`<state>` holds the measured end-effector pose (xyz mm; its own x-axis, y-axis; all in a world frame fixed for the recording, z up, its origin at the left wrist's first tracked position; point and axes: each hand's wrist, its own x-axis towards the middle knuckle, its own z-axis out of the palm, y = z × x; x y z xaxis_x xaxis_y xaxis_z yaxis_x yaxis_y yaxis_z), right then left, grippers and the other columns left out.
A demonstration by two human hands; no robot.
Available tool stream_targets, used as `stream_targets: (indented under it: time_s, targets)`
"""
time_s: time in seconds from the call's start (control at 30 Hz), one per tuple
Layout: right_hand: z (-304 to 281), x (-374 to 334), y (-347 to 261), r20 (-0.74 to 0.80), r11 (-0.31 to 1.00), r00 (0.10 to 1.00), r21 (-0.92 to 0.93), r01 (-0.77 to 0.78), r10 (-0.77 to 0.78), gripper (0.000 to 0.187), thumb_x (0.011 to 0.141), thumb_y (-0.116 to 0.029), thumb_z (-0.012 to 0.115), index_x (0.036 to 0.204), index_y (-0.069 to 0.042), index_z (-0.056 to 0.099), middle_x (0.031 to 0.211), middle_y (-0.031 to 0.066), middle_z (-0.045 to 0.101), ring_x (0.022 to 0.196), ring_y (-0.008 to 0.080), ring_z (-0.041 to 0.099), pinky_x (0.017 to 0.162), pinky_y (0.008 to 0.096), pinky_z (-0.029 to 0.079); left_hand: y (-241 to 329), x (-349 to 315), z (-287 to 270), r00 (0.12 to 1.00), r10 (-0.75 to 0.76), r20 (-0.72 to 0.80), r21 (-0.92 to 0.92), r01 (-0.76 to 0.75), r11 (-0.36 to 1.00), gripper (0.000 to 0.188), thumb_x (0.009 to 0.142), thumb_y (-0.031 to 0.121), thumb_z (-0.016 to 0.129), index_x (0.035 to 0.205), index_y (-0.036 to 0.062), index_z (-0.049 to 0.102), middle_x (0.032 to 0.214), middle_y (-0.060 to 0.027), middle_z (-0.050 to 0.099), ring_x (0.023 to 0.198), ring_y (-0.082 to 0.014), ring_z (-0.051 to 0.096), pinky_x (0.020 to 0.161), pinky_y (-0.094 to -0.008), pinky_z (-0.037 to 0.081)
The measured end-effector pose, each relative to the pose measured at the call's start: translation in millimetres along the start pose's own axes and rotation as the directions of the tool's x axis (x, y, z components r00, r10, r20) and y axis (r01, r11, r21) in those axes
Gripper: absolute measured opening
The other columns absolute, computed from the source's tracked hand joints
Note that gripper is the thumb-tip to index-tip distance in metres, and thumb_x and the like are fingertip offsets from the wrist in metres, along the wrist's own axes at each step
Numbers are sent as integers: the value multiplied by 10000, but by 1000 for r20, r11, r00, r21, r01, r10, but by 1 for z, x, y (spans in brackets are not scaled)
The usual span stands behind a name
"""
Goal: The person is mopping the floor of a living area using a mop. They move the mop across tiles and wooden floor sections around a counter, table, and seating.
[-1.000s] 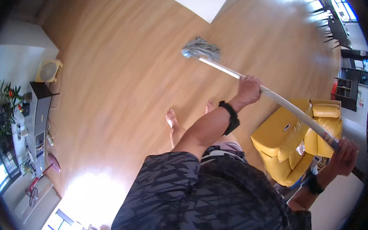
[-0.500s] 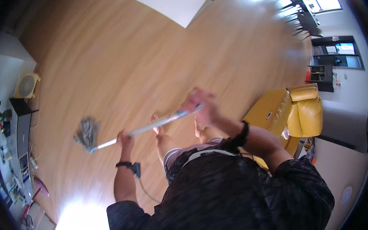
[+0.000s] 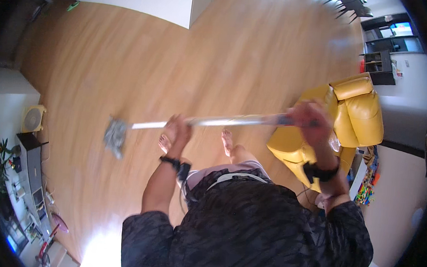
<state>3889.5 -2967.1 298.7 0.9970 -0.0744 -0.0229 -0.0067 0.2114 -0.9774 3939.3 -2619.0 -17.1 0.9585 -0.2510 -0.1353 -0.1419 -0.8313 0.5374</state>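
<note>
A mop [image 3: 229, 120] with a pale metal handle stretches across in front of my body, from the left to the right. Its grey string head [image 3: 116, 137] rests on the wooden floor at the left, strands bunched together. My left hand [image 3: 178, 130] is wrapped round the handle's lower part, not far from the mop head. Out to the right, my right hand [image 3: 312, 121] grips the upper end of the handle and is blurred by motion. A dark band with a small box sits on each wrist.
At the right stands a yellow leather sofa [image 3: 356, 118], close to my right hand. A low cabinet [image 3: 33, 166] with plants runs along the left wall, beside a yellow box fan [image 3: 32, 119]. A white wall corner [image 3: 182, 7] juts in ahead. My bare feet [image 3: 226, 141] are on the floor.
My right hand has swung out to the right with the handle's upper end, and my left hand has shifted right. The handle now lies nearly level; the mop head sits slightly higher and further right.
</note>
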Motion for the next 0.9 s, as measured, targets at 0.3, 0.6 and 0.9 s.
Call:
stream_targets:
  time_s: [0.3, 0.6, 0.9]
  targets:
    - [-107, -111, -171, -326, 481, 693, -876, 35, -644, 111, 926, -89, 451, 843, -15, 459, 762, 97, 476, 724, 199, 470, 833, 442, 420, 322, 87, 75, 921, 338, -196, -334, -387, 860, 72, 720, 192, 609, 739, 132, 645, 732, -125, 605, 783, -350, 586, 727, -513, 416]
    - [-130, -128, -203, 101, 952, 959, -134, 276, -264, 221, 950, -215, 450, 778, -75, 454, 670, 41, 467, 674, 163, 488, 801, 399, 400, 339, 38, 52, 953, 272, -135, -384, -304, 872, 139, 715, 269, 615, 759, 143, 652, 826, -84, 632, 875, -277, 605, 794, -463, 415]
    - [-36, -62, -118, 443, 974, 882, 215, 69, -161, 287, 976, -196, 364, 695, -144, 346, 602, -29, 298, 520, 111, 290, 595, 321, 307, 156, -135, 13, 936, -134, -324, -270, 44, 962, 141, 704, 215, 626, 752, 91, 577, 821, -118, 584, 872, -314, 558, 750, -506, 384]
